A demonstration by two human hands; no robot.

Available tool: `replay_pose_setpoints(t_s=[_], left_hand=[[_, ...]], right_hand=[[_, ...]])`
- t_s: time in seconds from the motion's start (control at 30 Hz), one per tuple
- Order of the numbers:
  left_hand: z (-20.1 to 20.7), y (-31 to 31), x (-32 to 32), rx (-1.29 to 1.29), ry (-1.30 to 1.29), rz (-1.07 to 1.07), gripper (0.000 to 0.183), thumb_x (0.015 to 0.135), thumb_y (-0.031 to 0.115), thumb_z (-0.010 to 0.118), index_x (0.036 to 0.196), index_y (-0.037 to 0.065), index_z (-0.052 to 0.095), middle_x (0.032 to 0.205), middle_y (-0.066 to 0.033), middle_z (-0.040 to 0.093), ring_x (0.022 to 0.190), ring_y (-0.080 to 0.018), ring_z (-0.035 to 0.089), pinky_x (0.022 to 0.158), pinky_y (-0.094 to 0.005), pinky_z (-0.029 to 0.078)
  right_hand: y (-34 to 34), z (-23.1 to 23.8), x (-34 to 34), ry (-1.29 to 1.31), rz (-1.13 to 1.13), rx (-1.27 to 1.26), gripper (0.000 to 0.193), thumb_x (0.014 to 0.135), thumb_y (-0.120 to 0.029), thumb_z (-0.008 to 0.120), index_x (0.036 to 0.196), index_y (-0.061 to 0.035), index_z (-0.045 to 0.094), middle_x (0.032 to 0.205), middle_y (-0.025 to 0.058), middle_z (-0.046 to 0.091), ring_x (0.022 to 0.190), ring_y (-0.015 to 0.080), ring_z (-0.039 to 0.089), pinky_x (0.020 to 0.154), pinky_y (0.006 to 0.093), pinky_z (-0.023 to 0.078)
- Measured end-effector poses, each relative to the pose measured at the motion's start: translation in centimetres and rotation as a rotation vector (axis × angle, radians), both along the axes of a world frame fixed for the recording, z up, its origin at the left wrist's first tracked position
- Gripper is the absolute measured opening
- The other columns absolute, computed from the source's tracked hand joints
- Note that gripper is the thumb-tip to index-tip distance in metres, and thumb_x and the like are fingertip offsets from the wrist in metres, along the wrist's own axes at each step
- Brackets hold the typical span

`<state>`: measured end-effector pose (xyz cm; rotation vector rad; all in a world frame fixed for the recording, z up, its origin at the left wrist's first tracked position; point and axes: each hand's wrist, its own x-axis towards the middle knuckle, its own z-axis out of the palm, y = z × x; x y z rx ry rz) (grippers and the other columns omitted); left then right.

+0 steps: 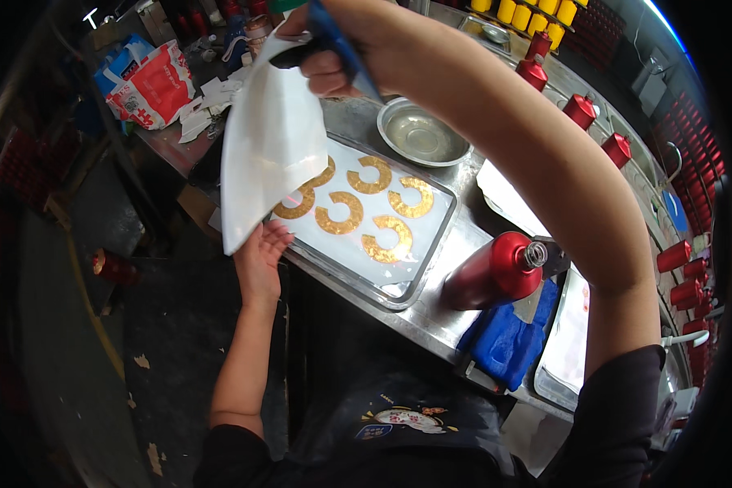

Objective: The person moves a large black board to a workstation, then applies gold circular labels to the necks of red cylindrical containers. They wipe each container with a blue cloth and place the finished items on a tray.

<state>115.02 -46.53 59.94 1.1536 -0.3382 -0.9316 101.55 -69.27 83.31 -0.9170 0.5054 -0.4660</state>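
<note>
My right hand is raised at the top, its fingers curled around the black handle of a blue flat-sided tool whose kind I cannot make out. Right beside that hand hangs a bent white sheet, lifted over the tray's left end. My left hand is at the sheet's lower corner with fingers stretched and apart; the thumb is by the sheet's edge. Under the sheet, a metal tray holds several gold C-shaped pieces on a white liner. The sheet partly covers the pieces nearest it.
A metal bowl sits behind the tray. To its right stand a red metal bottle and a folded blue cloth. Another white-lined tray is at far right. A red-and-white bag lies at back left; more red bottles line the far edge.
</note>
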Motion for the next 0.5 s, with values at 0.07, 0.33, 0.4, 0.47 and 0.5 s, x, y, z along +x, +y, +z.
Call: replay_pose_setpoints(t_s=[0.07, 0.33, 0.4, 0.47, 0.5], left_hand=[[1.7, -0.7, -0.7, -0.094, 0.319, -0.302, 0.064, 0.100, 0.047, 0.052, 0.132, -0.009, 0.044, 0.130, -0.0260, 0.054, 0.113, -0.0339, 0.060, 0.100, -0.0443, 0.051], [6.0, -4.7, -8.3, -0.270, 0.518, -0.219, 0.043, 0.098, 0.030, 0.065, 0.126, 0.000, 0.053, 0.135, -0.0172, 0.051, 0.128, -0.0266, 0.050, 0.111, -0.0441, 0.041], [6.2, -5.2, -9.2, -0.202, 0.568, -0.169, 0.032, 0.096, 0.020, 0.068, 0.121, 0.003, 0.057, 0.120, -0.0115, 0.062, 0.114, -0.0200, 0.060, 0.103, -0.0386, 0.049], [6.5, -5.3, -10.0, -0.194, 0.463, -0.234, 0.031, 0.094, 0.017, 0.071, 0.119, 0.004, 0.058, 0.106, -0.0071, 0.066, 0.097, -0.0174, 0.065, 0.096, -0.0364, 0.053], [6.7, -5.4, -10.6, -0.133, 0.413, -0.262, 0.031, 0.092, 0.016, 0.073, 0.117, 0.005, 0.059, 0.099, -0.0049, 0.068, 0.089, -0.0161, 0.067, 0.093, -0.0353, 0.055]], right_hand=[[-1.0, 0.7, -3.3, -0.003, 0.216, -0.164, 0.013, 0.091, -0.017, 0.057, 0.084, -0.0070, 0.052, 0.054, 0.0050, 0.045, 0.040, 0.0152, 0.044, 0.039, 0.0300, 0.036], [1.3, 4.4, -18.7, 0.375, -0.043, -0.870, 0.038, 0.089, -0.018, 0.066, 0.125, -0.0057, 0.064, 0.113, 0.0107, 0.065, 0.104, 0.0190, 0.062, 0.092, 0.0313, 0.049], [4.4, 5.5, -21.8, 0.557, -0.288, -0.894, 0.040, 0.086, -0.019, 0.069, 0.124, -0.0059, 0.066, 0.118, 0.0097, 0.066, 0.110, 0.0193, 0.064, 0.098, 0.0317, 0.051], [7.0, 5.9, -24.7, 0.654, -0.429, -0.804, 0.040, 0.083, -0.019, 0.073, 0.119, -0.0046, 0.068, 0.113, 0.0091, 0.067, 0.103, 0.0183, 0.066, 0.094, 0.0307, 0.053], [8.0, 5.9, -26.3, 0.684, -0.468, -0.780, 0.040, 0.081, -0.019, 0.074, 0.118, -0.0038, 0.069, 0.110, 0.0089, 0.068, 0.099, 0.0175, 0.067, 0.092, 0.0303, 0.054]])
